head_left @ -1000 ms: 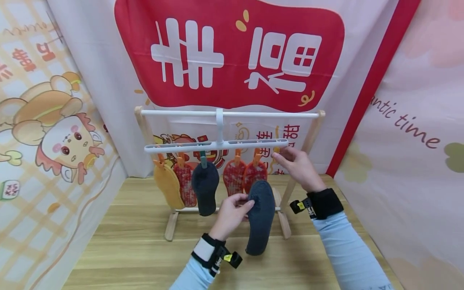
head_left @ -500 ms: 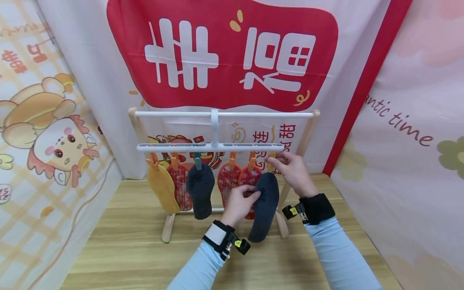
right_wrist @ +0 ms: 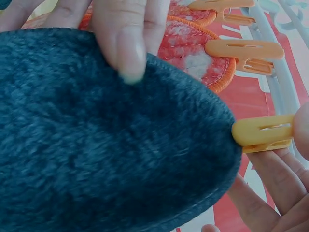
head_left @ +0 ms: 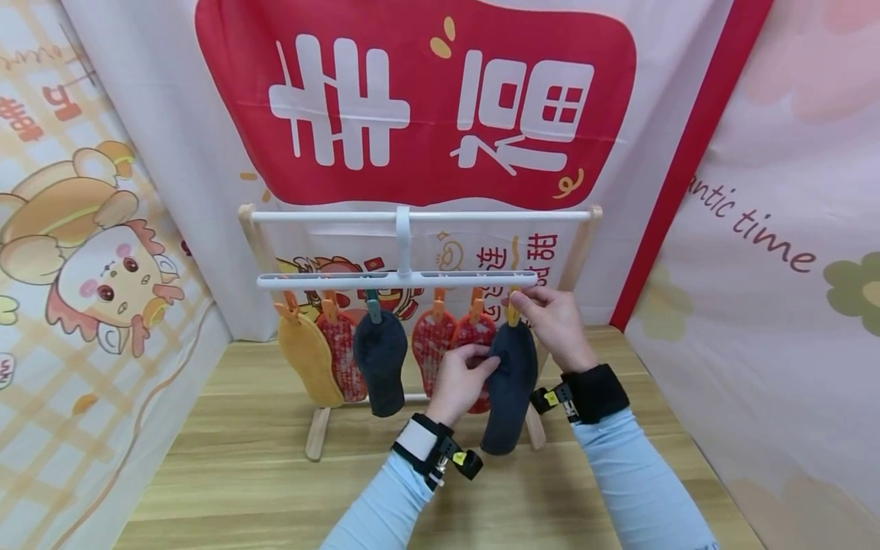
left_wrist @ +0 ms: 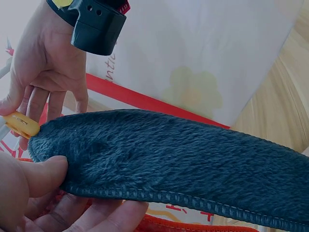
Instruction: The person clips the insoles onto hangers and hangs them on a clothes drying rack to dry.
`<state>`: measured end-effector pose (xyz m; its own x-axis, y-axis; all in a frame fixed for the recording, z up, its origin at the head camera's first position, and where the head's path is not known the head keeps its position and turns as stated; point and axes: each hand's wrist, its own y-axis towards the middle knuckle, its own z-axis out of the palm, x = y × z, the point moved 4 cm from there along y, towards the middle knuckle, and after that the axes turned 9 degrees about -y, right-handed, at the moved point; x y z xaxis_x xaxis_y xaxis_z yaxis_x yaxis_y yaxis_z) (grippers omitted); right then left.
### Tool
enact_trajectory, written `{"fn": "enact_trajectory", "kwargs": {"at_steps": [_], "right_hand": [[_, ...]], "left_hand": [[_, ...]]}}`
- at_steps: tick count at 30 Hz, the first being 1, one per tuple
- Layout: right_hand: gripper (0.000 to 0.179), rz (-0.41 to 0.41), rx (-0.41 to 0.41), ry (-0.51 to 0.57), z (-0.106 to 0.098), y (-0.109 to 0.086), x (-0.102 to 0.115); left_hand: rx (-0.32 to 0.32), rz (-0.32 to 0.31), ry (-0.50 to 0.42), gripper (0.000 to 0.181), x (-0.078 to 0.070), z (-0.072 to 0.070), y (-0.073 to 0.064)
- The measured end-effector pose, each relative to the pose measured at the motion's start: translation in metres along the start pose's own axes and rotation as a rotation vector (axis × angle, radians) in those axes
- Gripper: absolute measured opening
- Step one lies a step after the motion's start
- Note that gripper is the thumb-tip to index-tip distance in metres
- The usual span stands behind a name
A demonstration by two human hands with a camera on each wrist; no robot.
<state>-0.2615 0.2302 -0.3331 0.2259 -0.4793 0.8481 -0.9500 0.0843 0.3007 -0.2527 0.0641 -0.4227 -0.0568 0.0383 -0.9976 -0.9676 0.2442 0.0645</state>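
Note:
A dark blue-grey fuzzy insole (head_left: 512,393) hangs lengthwise below the right end of a white clip hanger (head_left: 330,282). My left hand (head_left: 461,386) pinches it near its upper end, thumb (left_wrist: 50,171) on the fuzzy face and fingers behind. My right hand (head_left: 555,327) grips a yellow clothes peg (right_wrist: 263,130) on the hanger between thumb and fingers. The peg's tip meets the insole's top edge; in the right wrist view I cannot tell how far the edge lies inside. Beside it, an orange peg (right_wrist: 244,49) holds a red patterned insole (right_wrist: 193,53), partly hidden.
A yellow insole (head_left: 309,359), a red one (head_left: 341,347), a dark one (head_left: 380,363) and another red one (head_left: 433,344) hang further left on pegs. The hanger hooks onto a rack's white top rod (head_left: 323,217). The rack stands on a wooden table (head_left: 227,458) before printed cloth.
My left hand has raised the dark insole up and right, until its top edge meets the yellow peg. My right hand has shifted from the hanger's end onto that peg.

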Motion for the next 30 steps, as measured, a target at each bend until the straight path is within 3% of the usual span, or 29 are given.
{"fn": "enact_trajectory", "kwargs": {"at_steps": [9, 21, 30], "right_hand": [[0.037, 0.017, -0.044, -0.011, -0.004, 0.0, 0.002], [0.043, 0.049, -0.004, -0.032, -0.007, -0.002, 0.004], [0.05, 0.035, 0.079, -0.068, -0.008, -0.003, 0.001]], "left_hand": [[-0.009, 0.007, -0.076, 0.023, -0.011, 0.005, 0.0], [-0.013, -0.013, -0.073, 0.021, -0.013, 0.011, 0.003], [-0.069, 0.053, 0.075, 0.026, -0.011, 0.011, 0.007]]}}
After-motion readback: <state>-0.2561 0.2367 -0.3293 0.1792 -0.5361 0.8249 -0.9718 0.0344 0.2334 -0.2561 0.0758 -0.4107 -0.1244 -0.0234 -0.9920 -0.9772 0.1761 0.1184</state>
